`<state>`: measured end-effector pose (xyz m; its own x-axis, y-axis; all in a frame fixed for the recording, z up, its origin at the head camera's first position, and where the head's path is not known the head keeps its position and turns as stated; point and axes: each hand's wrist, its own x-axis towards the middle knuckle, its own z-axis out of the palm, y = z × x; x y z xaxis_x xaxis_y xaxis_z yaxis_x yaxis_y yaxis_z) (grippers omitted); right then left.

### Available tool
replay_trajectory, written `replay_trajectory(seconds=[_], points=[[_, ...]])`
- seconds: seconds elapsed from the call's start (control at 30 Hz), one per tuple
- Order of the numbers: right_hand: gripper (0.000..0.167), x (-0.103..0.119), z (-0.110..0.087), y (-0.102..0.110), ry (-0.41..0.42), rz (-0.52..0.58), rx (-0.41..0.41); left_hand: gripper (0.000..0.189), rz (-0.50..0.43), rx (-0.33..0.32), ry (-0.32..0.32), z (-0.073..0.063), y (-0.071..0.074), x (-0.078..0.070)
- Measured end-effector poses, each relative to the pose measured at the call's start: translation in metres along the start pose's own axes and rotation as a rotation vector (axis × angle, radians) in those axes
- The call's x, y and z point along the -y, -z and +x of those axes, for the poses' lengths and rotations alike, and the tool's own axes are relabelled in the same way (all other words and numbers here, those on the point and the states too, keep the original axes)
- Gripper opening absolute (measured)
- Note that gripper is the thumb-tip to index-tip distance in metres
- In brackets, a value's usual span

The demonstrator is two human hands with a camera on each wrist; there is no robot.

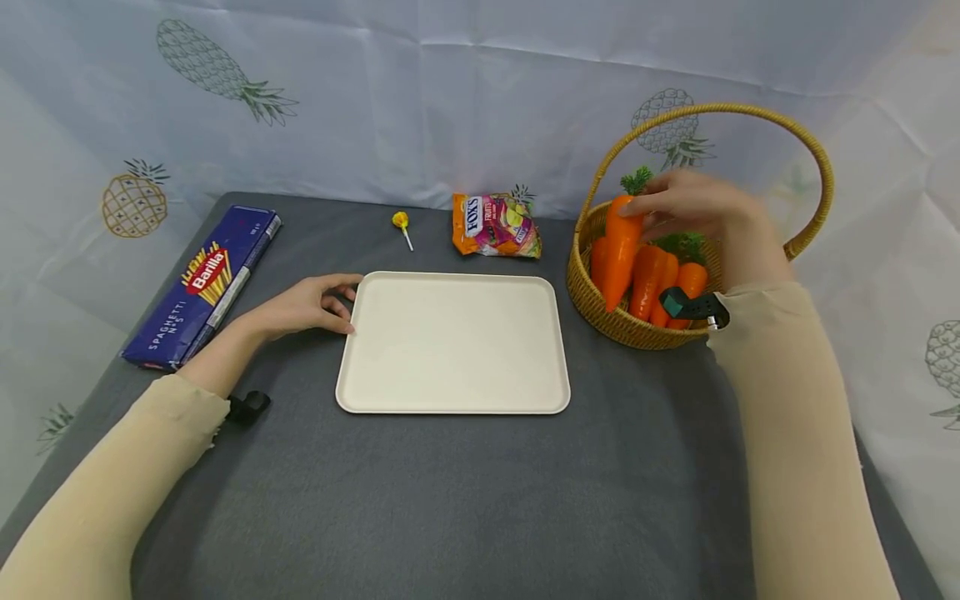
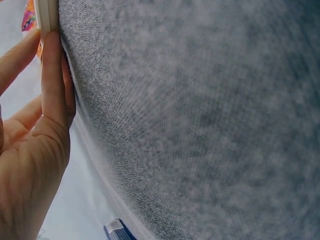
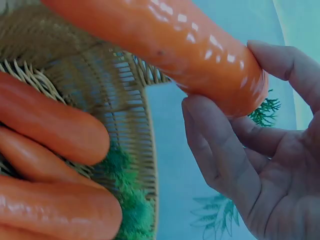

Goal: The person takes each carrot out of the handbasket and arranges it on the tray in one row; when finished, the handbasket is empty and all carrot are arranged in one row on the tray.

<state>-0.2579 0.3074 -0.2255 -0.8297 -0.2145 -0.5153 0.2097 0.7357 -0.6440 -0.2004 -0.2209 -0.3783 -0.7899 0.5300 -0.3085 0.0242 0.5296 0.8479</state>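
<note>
My right hand (image 1: 686, 202) pinches an orange carrot (image 1: 621, 250) near its leafy green top, above the wicker basket (image 1: 626, 332). In the right wrist view, thumb and fingers press the thick end of that carrot (image 3: 200, 55) from both sides, its tip pointing away. Several other carrots (image 3: 52, 122) lie in the basket beneath. With fairly straight fingers, my left hand (image 1: 311, 307) touches the left edge of a cream rectangular tray (image 1: 453, 343). The left wrist view has the fingertips against the tray's rim (image 2: 46, 15); part of that hand is cut off there.
A blue Barilla spaghetti box (image 1: 202, 287) lies left of my left hand. Behind the tray are a yellow lollipop (image 1: 401, 221) and a Fox's candy bag (image 1: 495, 225). The basket's tall handle (image 1: 750, 111) arches over my right hand. A grey cloth (image 1: 450, 500) covers the table.
</note>
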Motion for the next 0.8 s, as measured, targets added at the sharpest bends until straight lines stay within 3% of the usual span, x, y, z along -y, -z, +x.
replay_trajectory(seconds=[0.23, 0.8], points=[[0.06, 0.011, 0.002, -0.02, 0.029, -0.064, 0.053, 0.089, 0.005, 0.0, -0.002, 0.0, 0.0, -0.001], [0.059, 0.032, 0.011, -0.065, 0.061, 0.0, 0.147, 0.09, 0.005, 0.002, -0.01, -0.002, 0.0, 0.0]])
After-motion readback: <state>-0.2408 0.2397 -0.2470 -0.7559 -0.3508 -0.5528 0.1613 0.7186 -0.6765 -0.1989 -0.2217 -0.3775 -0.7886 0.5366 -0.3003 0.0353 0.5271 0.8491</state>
